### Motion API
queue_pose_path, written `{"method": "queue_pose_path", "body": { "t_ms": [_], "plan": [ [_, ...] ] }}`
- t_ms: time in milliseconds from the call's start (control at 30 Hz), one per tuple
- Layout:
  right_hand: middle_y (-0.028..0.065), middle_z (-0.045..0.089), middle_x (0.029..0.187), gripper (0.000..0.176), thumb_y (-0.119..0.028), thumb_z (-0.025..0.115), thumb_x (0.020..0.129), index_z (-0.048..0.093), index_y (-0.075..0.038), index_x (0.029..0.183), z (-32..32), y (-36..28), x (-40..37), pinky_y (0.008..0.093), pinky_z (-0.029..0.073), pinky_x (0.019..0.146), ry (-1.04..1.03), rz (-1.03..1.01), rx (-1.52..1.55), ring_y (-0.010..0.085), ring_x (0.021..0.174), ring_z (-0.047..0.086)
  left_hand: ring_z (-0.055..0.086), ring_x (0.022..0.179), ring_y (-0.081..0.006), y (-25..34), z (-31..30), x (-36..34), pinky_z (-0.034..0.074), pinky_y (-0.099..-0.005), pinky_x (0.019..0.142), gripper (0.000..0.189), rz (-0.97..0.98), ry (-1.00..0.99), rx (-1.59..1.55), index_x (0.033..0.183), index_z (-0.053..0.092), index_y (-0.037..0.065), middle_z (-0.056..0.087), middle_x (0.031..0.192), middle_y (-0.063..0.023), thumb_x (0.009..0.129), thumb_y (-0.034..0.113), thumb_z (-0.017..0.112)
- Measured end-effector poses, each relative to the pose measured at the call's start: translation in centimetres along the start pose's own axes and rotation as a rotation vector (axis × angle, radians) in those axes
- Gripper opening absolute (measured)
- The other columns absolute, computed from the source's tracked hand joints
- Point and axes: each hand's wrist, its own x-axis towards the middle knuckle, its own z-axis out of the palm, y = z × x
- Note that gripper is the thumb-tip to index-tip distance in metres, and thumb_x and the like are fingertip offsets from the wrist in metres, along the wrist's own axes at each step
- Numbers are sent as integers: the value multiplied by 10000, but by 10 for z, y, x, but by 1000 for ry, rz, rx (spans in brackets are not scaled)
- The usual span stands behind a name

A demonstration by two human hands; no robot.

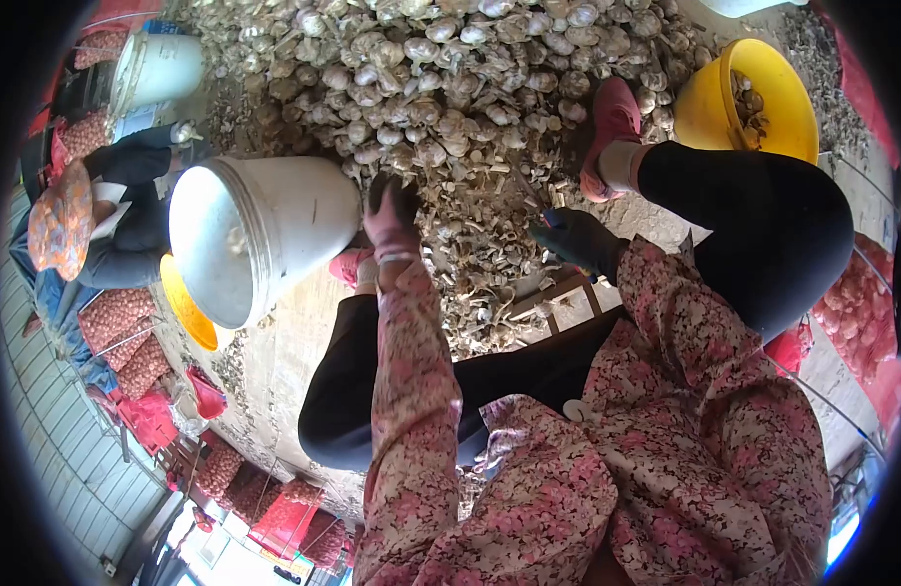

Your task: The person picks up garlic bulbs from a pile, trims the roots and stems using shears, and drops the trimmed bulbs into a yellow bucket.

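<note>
My left hand [393, 217], in a pink glove with dark fingers, reaches to the near edge of a heap of garlic bulbs [440, 117]. Its fingers are stretched out and somewhat apart over the bulbs, and no bulb shows clearly in them. My right hand [579, 240], in a dark glove, is closed round a blue-handled tool [551, 217] that looks like shears; the hand covers most of it. Cut garlic stems and dry scraps [480, 234] lie between my two hands.
A white bucket [304, 220] lies tilted beside my left hand. Beyond my right knee stands a yellow bucket [699, 107] with some garlic in it. Another person in a patterned hat [60, 220] sits at the left, near another white bucket [162, 68]. Filled net sacks [118, 327] line the left side.
</note>
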Motion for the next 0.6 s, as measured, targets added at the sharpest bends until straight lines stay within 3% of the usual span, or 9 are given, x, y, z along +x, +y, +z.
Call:
{"method": "queue_pose_path", "body": {
  "t_ms": [67, 133, 200, 300, 367, 400, 467, 500, 600],
  "plan": [
    [107, 649, 834, 529, -523, 639, 815, 616, -25, 992, 1, -1, -3, 346, 483, 720, 84, -77, -23, 196, 761, 618, 609, 1004, -277, -40, 4, 53, 484, -328, 887, 438, -87, -42, 386, 1215, 550, 72, 640, 1025, -132, 801, 173, 649],
    [115, 645, 865, 533, -502, 636, 822, 585, -21, 1046, 5, 6, 1, 347, 486, 739, 83, -50, -9, 208, 787, 620, 547, 1139, -348, -84, 4, 102, 443, -379, 967, 642, 285, -41, 1062, 1312, 482, 62, 584, 1189, -210, 740, 265, 689],
    [131, 648, 890, 531, -492, 632, 827, 574, -17, 1057, 7, -1, -2, 352, 491, 744, 117, -22, -12, 228, 820, 631, 407, 1288, -351, -71, 44, 96, 381, -410, 1048, 854, -9, 40, 1532, 1428, 300, 57, 405, 1393, -225, 720, 322, 699],
    [163, 647, 951, 546, -485, 632, 830, 557, -9, 1086, 2, -23, -11, 365, 488, 776, 93, -17, 1, 268, 889, 637, 400, 1294, -349, -77, 55, 101, 374, -425, 1056, 893, -113, 119, 1650, 1442, 272, 66, 391, 1406, -216, 728, 369, 714],
    [186, 637, 982, 539, -457, 646, 828, 543, -9, 1110, -2, -29, -14, 377, 481, 807, 94, -61, -36, 300, 925, 630, 571, 1116, -326, -83, 39, 108, 517, -415, 857, 760, 112, 121, 1661, 1364, 378, 60, 545, 1261, -183, 753, 334, 738],
    [186, 637, 982, 539, -457, 646, 828, 543, -9, 1110, -3, -32, -14, 377, 481, 807, 91, -59, -34, 300, 925, 630, 571, 1116, -326, -91, 25, 113, 517, -415, 857, 760, 108, 121, 1664, 1364, 378, 60, 545, 1261, -183, 753, 334, 738],
    [190, 637, 973, 534, -417, 671, 804, 528, -23, 1135, -4, -36, -14, 403, 483, 799, 182, -119, -147, 326, 902, 629, 673, 812, -244, -101, -4, 115, 535, -334, 568, 487, -134, -113, 525, 1190, 505, 62, 664, 1023, -103, 789, 217, 736],
    [190, 637, 973, 534, -417, 671, 804, 528, -23, 1135, -6, -37, -13, 403, 483, 799, 177, -121, -140, 326, 902, 629, 638, 603, -169, -87, -1, 84, 445, -253, 424, 250, -130, -150, 192, 982, 566, 67, 679, 856, -47, 800, 123, 728],
    [192, 628, 974, 542, -383, 683, 803, 496, -14, 1154, -6, -40, -8, 408, 485, 782, 294, -336, -303, 345, 915, 621, 654, 752, -179, -69, -14, 24, 489, -244, 539, 321, -157, -405, 0, 1114, 589, 75, 678, 923, -66, 818, 125, 703]
  ]
}}
